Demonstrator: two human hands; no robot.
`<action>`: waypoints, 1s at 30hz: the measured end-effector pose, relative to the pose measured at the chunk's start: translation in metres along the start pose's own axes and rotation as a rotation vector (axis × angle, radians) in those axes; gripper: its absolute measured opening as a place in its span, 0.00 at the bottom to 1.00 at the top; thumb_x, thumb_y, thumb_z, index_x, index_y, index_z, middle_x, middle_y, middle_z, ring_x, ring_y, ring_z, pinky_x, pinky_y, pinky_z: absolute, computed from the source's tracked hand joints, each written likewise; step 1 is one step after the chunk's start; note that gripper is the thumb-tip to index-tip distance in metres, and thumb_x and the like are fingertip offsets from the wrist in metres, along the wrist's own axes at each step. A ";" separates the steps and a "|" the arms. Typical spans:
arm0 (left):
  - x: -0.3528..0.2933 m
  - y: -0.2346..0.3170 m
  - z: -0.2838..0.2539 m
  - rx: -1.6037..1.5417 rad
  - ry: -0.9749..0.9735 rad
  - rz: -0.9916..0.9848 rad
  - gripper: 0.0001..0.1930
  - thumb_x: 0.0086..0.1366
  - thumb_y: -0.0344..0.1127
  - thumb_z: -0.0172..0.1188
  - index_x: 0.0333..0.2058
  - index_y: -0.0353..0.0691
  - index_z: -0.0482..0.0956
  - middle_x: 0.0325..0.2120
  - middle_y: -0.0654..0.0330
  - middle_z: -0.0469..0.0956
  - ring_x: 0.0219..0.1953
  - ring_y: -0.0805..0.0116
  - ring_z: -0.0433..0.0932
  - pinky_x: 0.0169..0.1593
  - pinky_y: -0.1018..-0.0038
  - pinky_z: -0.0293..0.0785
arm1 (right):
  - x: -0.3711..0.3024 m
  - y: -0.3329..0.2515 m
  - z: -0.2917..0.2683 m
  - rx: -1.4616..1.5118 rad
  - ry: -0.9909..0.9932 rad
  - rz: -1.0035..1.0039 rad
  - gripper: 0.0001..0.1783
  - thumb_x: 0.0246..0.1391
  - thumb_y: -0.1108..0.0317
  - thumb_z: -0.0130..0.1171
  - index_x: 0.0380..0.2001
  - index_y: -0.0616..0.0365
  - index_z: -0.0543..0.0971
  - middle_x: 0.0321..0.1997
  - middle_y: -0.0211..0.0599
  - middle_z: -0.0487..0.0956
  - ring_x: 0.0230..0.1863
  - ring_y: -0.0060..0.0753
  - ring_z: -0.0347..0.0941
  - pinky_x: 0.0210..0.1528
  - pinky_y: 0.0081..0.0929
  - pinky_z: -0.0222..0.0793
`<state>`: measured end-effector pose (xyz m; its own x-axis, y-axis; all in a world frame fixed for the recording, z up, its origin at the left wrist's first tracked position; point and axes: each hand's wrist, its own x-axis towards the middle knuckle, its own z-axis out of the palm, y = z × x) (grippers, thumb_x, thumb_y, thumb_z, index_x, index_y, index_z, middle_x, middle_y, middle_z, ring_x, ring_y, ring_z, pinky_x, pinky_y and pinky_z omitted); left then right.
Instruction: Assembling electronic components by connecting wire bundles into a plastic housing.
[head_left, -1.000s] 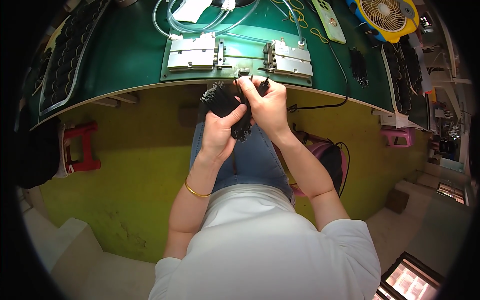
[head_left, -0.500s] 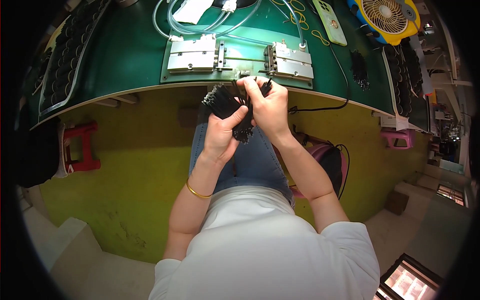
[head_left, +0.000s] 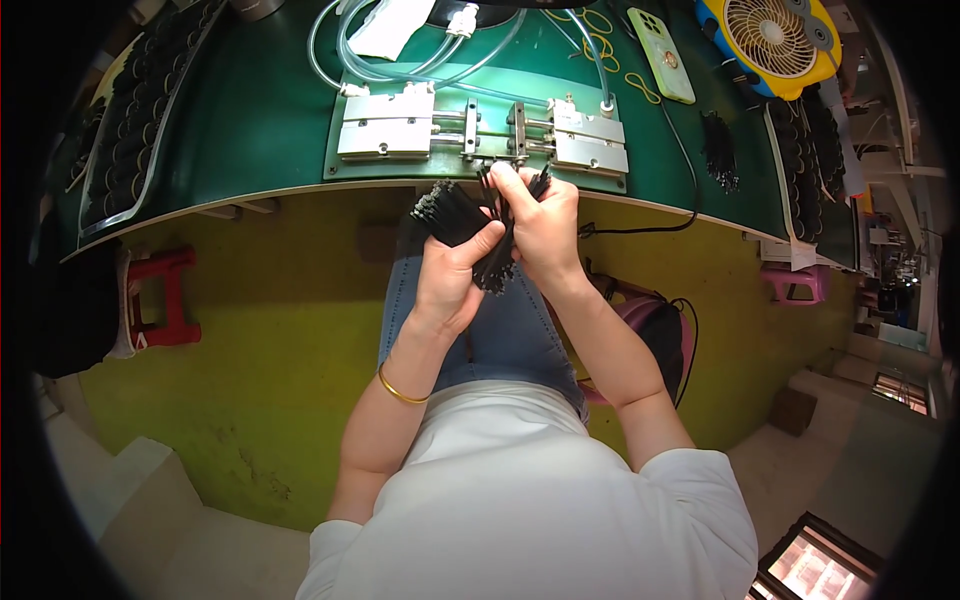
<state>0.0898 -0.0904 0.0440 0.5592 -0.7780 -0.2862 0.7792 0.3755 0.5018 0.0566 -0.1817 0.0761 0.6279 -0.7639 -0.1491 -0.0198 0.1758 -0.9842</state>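
My left hand [head_left: 452, 272] is closed around a thick bundle of short black cords [head_left: 447, 214] with pale, shiny tips, its thumb pressed across them. The cords fan out to the upper left and also down below the thumb. My right hand [head_left: 546, 222] is closed on a few more black cords [head_left: 541, 182], its thumb and index finger pinched at the front of the metal fixture. What exactly sits in that pinch is too small to see. Beyond the fingertips, the fixture's left cylinder block [head_left: 385, 128] and right cylinder block [head_left: 588, 138] have their rods out, the dark jaw plates close together.
Clear air tubes [head_left: 345, 50] loop behind the fixture on the green table [head_left: 250, 110]. A phone [head_left: 661, 55], yellow bands [head_left: 600, 45], a yellow-blue fan [head_left: 768, 40] and a pile of black cords [head_left: 719, 150] lie to the right. A tray of black bundles [head_left: 150, 170] stands left.
The fixture's two jaw plates have slid inward toward each other on their rods. Both hands keep their hold on the cords and have barely moved; the view has shifted slightly.
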 end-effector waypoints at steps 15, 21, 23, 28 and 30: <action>-0.007 0.001 -0.002 -0.012 0.061 -0.039 0.06 0.56 0.26 0.56 0.34 0.35 0.72 0.25 0.61 0.74 0.24 0.71 0.73 0.29 0.76 0.72 | -0.010 -0.003 -0.001 -0.072 -0.070 -0.031 0.10 0.51 0.66 0.54 0.24 0.62 0.78 0.13 0.24 0.70 0.10 0.12 0.61 0.07 0.13 0.50; -0.003 0.000 0.000 -0.008 0.087 -0.045 0.06 0.56 0.25 0.55 0.34 0.35 0.72 0.25 0.61 0.74 0.24 0.71 0.73 0.29 0.76 0.72 | -0.004 0.004 -0.001 -0.045 0.000 -0.012 0.10 0.51 0.66 0.53 0.24 0.61 0.78 0.14 0.25 0.71 0.10 0.12 0.63 0.07 0.12 0.50; -0.004 0.001 0.003 -0.010 0.072 -0.033 0.06 0.56 0.25 0.55 0.34 0.35 0.73 0.25 0.61 0.74 0.24 0.71 0.73 0.29 0.77 0.72 | -0.002 0.005 -0.002 -0.031 -0.004 -0.027 0.10 0.51 0.66 0.53 0.24 0.61 0.78 0.14 0.25 0.72 0.11 0.12 0.63 0.07 0.12 0.50; -0.001 -0.001 -0.001 -0.013 0.034 -0.020 0.06 0.56 0.25 0.56 0.34 0.35 0.73 0.26 0.61 0.74 0.25 0.71 0.73 0.30 0.77 0.72 | -0.001 0.001 -0.001 0.005 -0.015 0.023 0.10 0.50 0.67 0.54 0.21 0.60 0.78 0.13 0.24 0.71 0.10 0.12 0.62 0.07 0.12 0.49; 0.000 -0.002 -0.002 -0.016 0.041 -0.022 0.06 0.56 0.25 0.56 0.34 0.35 0.73 0.27 0.61 0.74 0.26 0.71 0.73 0.30 0.77 0.72 | 0.000 0.005 -0.001 0.030 -0.012 -0.020 0.10 0.50 0.66 0.55 0.20 0.60 0.78 0.13 0.24 0.71 0.10 0.11 0.61 0.07 0.12 0.48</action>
<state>0.0891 -0.0896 0.0412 0.5528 -0.7650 -0.3304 0.7957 0.3667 0.4821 0.0553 -0.1814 0.0708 0.6370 -0.7601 -0.1286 0.0161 0.1799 -0.9836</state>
